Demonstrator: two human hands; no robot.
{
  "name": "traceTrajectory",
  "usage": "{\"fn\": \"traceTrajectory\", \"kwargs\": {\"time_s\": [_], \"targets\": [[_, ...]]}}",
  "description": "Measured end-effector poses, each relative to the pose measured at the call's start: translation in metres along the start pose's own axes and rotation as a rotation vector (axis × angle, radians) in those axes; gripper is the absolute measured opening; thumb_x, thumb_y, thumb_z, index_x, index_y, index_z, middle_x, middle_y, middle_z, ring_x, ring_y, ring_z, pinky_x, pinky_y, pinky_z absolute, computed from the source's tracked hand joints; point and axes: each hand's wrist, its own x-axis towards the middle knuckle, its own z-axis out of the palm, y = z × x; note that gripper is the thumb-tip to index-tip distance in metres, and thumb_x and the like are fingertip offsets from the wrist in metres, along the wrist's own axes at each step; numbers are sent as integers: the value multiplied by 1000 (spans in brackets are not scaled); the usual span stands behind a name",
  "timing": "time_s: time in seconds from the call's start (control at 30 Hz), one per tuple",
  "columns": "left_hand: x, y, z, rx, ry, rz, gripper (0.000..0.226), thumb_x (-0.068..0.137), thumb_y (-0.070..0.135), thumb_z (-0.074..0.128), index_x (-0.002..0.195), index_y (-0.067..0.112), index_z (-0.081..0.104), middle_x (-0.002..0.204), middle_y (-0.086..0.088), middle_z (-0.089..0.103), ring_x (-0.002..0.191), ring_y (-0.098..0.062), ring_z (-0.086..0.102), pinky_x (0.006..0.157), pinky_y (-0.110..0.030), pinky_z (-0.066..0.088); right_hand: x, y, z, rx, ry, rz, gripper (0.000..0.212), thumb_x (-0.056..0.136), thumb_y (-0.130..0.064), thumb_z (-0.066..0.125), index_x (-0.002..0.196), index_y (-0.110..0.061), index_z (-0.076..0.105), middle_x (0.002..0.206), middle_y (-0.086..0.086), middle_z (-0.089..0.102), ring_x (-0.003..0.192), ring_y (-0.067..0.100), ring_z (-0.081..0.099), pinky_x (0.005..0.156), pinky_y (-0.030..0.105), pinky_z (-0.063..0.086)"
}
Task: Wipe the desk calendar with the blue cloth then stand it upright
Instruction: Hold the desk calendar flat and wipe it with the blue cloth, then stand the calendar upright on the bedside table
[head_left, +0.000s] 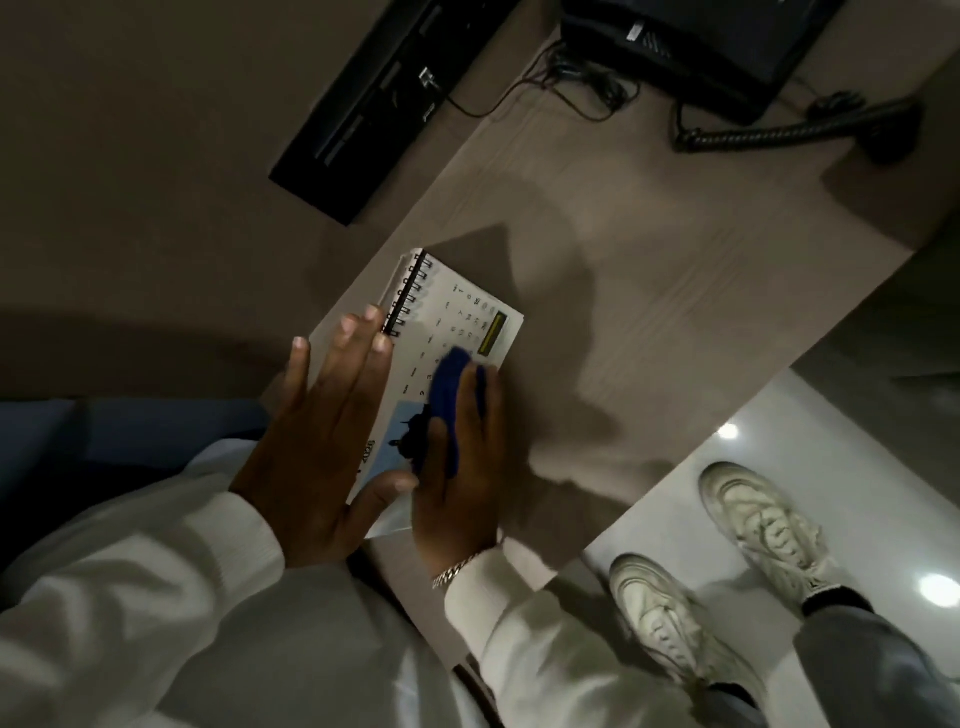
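Note:
A white spiral-bound desk calendar (457, 317) lies flat on the light wooden desk (649, 270), its black coil along the left edge. My left hand (317, 431) presses flat on the calendar's left side, fingers spread, thumb on the lower page. My right hand (457, 467) holds a bunched blue cloth (449, 395) against the calendar's lower right part, over the date grid and a blue picture. The cloth hides part of the page.
A black keyboard (374, 104) lies at the desk's far left edge. A black desk phone (691, 47) with a coiled cord (769, 135) sits at the far end. Below right are the glossy floor and my two pale sneakers (665, 618).

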Motion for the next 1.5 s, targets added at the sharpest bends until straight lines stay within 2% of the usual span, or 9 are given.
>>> {"fn": "traceTrajectory", "kwargs": {"time_s": [0.23,0.4,0.5,0.8,0.93,1.07,1.23,1.37,1.5], "targets": [[-1,0,0,104,-15,-49,92,86,68,26,151,8,-2,162,-14,-2,150,-30,0,117,-60,13,-10,-8,-74,-184,-210,-79,53,103,-26,43,149,-35,19,166,4,16,151,-1,13,119,8,18],[-1,7,-6,155,4,-77,87,88,63,24,151,6,3,161,-15,4,150,-31,4,119,-56,4,58,-23,-174,-745,-163,-587,49,97,-8,52,144,-2,41,160,23,25,142,50,31,109,66,40],[-3,14,-7,112,33,-156,82,89,61,21,151,11,2,162,-12,8,150,-28,5,119,-54,5,110,-28,-217,-1067,-254,-917,42,90,2,55,131,5,46,155,20,15,133,56,30,107,71,36],[-30,63,-3,-275,481,-594,69,93,47,33,149,9,19,159,-15,21,149,-31,10,118,-57,12,150,-33,-241,-1555,-607,-400,90,84,-71,22,155,-16,14,165,17,16,150,50,11,114,68,23],[-46,104,3,-668,825,-1025,61,93,37,40,145,8,30,157,-14,27,149,-27,16,120,-47,16,134,-73,-213,-1379,-558,-384,97,81,-75,22,156,-14,11,166,15,12,153,43,7,118,67,16],[-41,134,7,-1017,1022,-1484,57,92,43,39,138,10,40,141,-14,50,131,-26,47,110,-40,35,127,-121,-151,-842,-691,-330,82,91,-57,44,155,-15,14,164,13,20,153,29,18,124,40,18],[-30,130,-1,-1165,1055,-1778,49,95,45,34,110,10,64,105,-5,66,102,-25,59,75,-11,32,139,-151,-80,-625,-692,-186,72,96,-47,49,153,-15,18,116,4,71,105,4,62,75,-14,28],[-27,122,-8,-1275,989,-1820,59,93,57,27,110,15,65,116,-15,68,108,-33,59,90,-27,38,132,-149,-75,-555,-630,-119,68,98,-45,51,152,-17,22,86,-25,61,83,-15,55,65,-10,36],[-22,103,-15,-1557,1143,-1692,73,80,71,31,126,20,58,137,-10,57,129,-31,50,109,-47,39,125,-151,-76,-426,-553,-13,66,97,-42,54,153,-23,24,115,-2,68,115,17,63,104,31,49]]}}
